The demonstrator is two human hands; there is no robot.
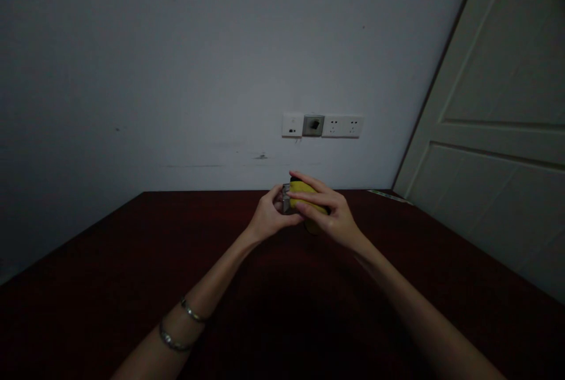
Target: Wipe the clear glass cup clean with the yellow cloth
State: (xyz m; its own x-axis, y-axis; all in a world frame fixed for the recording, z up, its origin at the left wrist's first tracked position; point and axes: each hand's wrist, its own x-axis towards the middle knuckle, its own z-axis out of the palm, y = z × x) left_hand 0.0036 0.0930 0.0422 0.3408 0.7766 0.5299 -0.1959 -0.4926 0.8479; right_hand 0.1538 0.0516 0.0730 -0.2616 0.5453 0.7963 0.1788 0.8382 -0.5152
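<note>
Both hands meet over the table, holding a small yellow object with black edges [302, 187] between them. A greyish, ridged part [286, 199] shows at the object's left side; I cannot make out what kind of thing it is. My right hand [333, 212] wraps its fingers over the yellow top and side. On the left, my left hand [271, 215] is closed round the grey part, its thumb reaching beneath toward the right hand. Fingers cover much of the object, and it is held just above the dark red tabletop [185, 245].
Behind the table rises a pale wall [176, 74] bearing a row of sockets [342, 126] and a grey switch plate [308, 126]. A white panelled door [498, 133] stands at the right. A thin greenish strip [388, 196] lies at the far right table edge.
</note>
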